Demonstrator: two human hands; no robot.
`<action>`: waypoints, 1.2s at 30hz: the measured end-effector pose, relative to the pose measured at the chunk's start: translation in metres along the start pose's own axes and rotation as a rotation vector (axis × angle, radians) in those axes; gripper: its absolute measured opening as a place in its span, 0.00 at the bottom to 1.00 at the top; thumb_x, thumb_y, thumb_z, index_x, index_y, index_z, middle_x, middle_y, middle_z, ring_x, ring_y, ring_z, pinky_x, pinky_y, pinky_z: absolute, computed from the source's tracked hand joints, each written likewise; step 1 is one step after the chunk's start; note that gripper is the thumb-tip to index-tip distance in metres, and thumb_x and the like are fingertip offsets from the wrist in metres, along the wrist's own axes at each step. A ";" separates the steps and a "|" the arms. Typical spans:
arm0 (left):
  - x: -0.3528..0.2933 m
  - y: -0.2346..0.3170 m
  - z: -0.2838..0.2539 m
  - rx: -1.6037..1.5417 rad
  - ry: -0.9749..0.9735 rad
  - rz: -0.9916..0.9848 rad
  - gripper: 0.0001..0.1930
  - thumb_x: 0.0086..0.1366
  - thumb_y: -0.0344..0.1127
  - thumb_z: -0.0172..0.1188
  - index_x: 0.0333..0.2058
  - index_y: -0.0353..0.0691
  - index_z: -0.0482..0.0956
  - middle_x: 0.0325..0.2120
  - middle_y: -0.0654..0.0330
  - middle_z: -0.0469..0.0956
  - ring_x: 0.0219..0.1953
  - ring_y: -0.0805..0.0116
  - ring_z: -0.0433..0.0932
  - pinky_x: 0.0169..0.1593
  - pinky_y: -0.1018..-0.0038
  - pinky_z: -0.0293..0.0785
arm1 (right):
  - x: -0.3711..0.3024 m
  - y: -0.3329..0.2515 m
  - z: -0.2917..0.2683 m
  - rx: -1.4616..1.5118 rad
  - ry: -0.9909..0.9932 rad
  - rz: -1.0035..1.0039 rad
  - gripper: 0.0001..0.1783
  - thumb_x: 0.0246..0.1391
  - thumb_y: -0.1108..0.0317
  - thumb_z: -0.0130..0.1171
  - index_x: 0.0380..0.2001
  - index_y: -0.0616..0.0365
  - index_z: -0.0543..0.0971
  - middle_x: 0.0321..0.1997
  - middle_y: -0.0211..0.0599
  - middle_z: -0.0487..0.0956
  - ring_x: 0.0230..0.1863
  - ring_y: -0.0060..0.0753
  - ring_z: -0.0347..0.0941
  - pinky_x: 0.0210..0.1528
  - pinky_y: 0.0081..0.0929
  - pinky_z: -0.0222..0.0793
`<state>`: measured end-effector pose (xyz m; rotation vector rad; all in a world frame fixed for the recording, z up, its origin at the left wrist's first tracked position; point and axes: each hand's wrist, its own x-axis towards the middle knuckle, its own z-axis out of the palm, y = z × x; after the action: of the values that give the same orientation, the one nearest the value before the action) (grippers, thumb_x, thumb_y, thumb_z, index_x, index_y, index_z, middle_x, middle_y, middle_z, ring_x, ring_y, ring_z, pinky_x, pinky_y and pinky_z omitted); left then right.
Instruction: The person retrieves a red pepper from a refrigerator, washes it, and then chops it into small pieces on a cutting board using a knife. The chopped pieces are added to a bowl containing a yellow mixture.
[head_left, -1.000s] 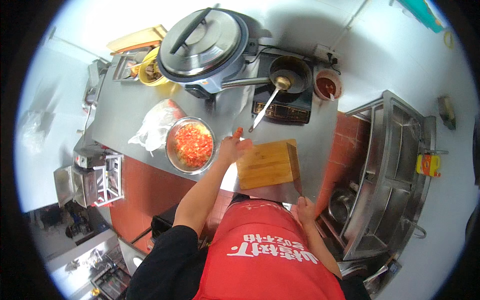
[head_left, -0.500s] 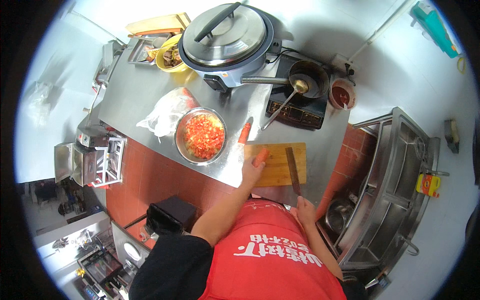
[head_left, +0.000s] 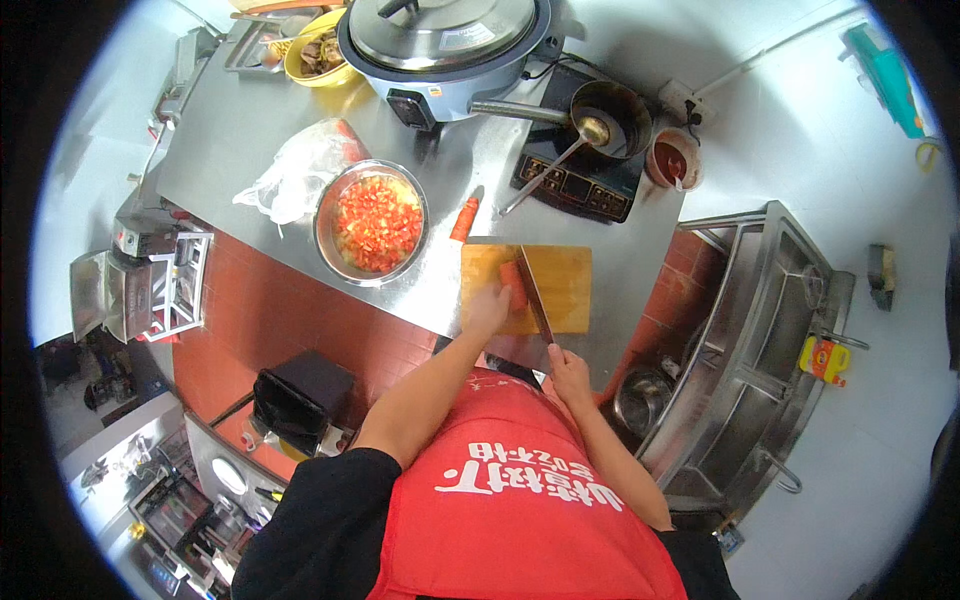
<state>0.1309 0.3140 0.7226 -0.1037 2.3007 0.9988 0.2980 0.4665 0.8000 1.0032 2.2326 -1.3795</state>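
On a wooden cutting board (head_left: 568, 300) at the table's near edge, my left hand (head_left: 488, 308) grips a carrot piece (head_left: 513, 284) that lies lengthwise away from me. My right hand (head_left: 570, 374) is closed round the handle of a kitchen knife (head_left: 537, 300). Its blade slants across the board, edge-on, right beside the carrot's right side; whether it touches cannot be made out. Another carrot piece (head_left: 465, 219) rests on the steel table beyond the board. To its left stands a metal bowl (head_left: 322, 236) full of diced red and pale orange pieces.
A crumpled plastic bag (head_left: 290, 175) sits beside the bowl. Farther back are a large rice cooker (head_left: 440, 95), a yellow bowl (head_left: 345, 75) and an induction cooker (head_left: 575, 185) bearing a pan (head_left: 625, 150) and ladle (head_left: 592, 131). Steel sinks (head_left: 760, 370) stand to the right.
The knife has moved left from the board's right part to the carrot. My left hand has brought the carrot piece down onto the board. The whole view has shifted slightly.
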 end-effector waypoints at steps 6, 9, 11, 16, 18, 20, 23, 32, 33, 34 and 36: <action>0.005 0.010 -0.005 0.166 -0.106 0.082 0.30 0.72 0.57 0.43 0.42 0.29 0.77 0.40 0.32 0.79 0.45 0.34 0.78 0.51 0.48 0.72 | -0.028 -0.027 -0.008 0.024 0.017 -0.019 0.31 0.65 0.45 0.50 0.31 0.68 0.77 0.28 0.61 0.76 0.30 0.58 0.74 0.35 0.44 0.67; 0.008 0.010 0.001 0.230 -0.096 0.127 0.29 0.73 0.54 0.42 0.41 0.29 0.77 0.39 0.33 0.79 0.44 0.34 0.78 0.50 0.47 0.73 | -0.031 -0.028 -0.003 -0.067 0.029 -0.017 0.30 0.65 0.45 0.51 0.31 0.68 0.78 0.29 0.62 0.76 0.31 0.62 0.74 0.35 0.45 0.67; 0.008 0.013 0.003 0.272 -0.070 0.126 0.26 0.72 0.52 0.43 0.41 0.30 0.77 0.38 0.35 0.80 0.43 0.37 0.80 0.49 0.48 0.75 | -0.033 -0.032 -0.002 -0.026 0.019 0.014 0.30 0.65 0.46 0.51 0.31 0.68 0.78 0.30 0.63 0.76 0.33 0.64 0.74 0.36 0.46 0.67; 0.009 0.015 0.001 0.290 -0.098 0.116 0.26 0.72 0.52 0.44 0.39 0.30 0.78 0.38 0.35 0.80 0.42 0.38 0.81 0.47 0.48 0.76 | -0.035 -0.033 0.003 -0.011 0.021 0.027 0.30 0.65 0.45 0.51 0.31 0.68 0.78 0.31 0.63 0.77 0.35 0.65 0.75 0.37 0.47 0.68; 0.011 0.012 0.002 0.303 -0.115 0.135 0.27 0.72 0.53 0.44 0.39 0.30 0.78 0.37 0.35 0.80 0.42 0.38 0.81 0.47 0.48 0.76 | -0.037 -0.037 0.002 -0.030 0.027 0.031 0.30 0.65 0.45 0.51 0.31 0.68 0.78 0.31 0.63 0.78 0.36 0.65 0.76 0.37 0.47 0.69; 0.014 0.008 0.002 0.325 -0.139 0.153 0.27 0.72 0.53 0.43 0.39 0.30 0.78 0.37 0.35 0.80 0.41 0.38 0.81 0.47 0.49 0.76 | -0.037 -0.036 0.004 -0.032 0.025 0.012 0.30 0.65 0.44 0.51 0.31 0.67 0.79 0.31 0.63 0.78 0.36 0.65 0.76 0.37 0.48 0.69; 0.016 0.007 0.002 0.355 -0.165 0.161 0.26 0.73 0.52 0.42 0.39 0.31 0.79 0.36 0.36 0.81 0.41 0.38 0.81 0.46 0.48 0.77 | -0.038 -0.037 0.005 -0.028 0.013 0.018 0.30 0.65 0.45 0.51 0.32 0.67 0.79 0.32 0.64 0.78 0.37 0.66 0.76 0.38 0.48 0.69; 0.016 0.016 -0.018 0.425 -0.291 0.372 0.27 0.75 0.48 0.35 0.36 0.30 0.78 0.35 0.35 0.80 0.41 0.34 0.79 0.48 0.48 0.75 | -0.039 -0.049 0.005 -0.078 0.019 0.005 0.31 0.65 0.43 0.49 0.34 0.65 0.80 0.34 0.65 0.79 0.40 0.69 0.76 0.41 0.53 0.70; 0.014 0.019 -0.020 0.408 -0.290 0.336 0.27 0.75 0.48 0.35 0.36 0.30 0.78 0.36 0.36 0.80 0.41 0.34 0.79 0.48 0.48 0.75 | -0.037 -0.045 0.006 -0.080 0.011 0.006 0.31 0.65 0.43 0.49 0.34 0.65 0.80 0.33 0.65 0.79 0.40 0.69 0.76 0.41 0.54 0.70; 0.012 0.025 -0.022 0.392 -0.289 0.301 0.27 0.75 0.48 0.36 0.36 0.30 0.78 0.36 0.36 0.80 0.41 0.35 0.79 0.48 0.47 0.75 | -0.036 -0.039 0.007 -0.098 0.003 0.014 0.31 0.65 0.42 0.48 0.34 0.65 0.80 0.33 0.65 0.79 0.40 0.70 0.76 0.41 0.54 0.70; 0.015 0.021 -0.020 0.373 -0.285 0.276 0.26 0.75 0.47 0.36 0.35 0.31 0.78 0.36 0.36 0.80 0.41 0.35 0.79 0.48 0.47 0.75 | -0.033 -0.031 0.009 -0.139 -0.020 0.024 0.32 0.65 0.42 0.48 0.34 0.65 0.80 0.33 0.66 0.78 0.40 0.70 0.76 0.41 0.54 0.70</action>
<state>0.1028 0.3178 0.7375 0.4895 2.2256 0.6439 0.2982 0.4364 0.8354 0.9619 2.2591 -1.2004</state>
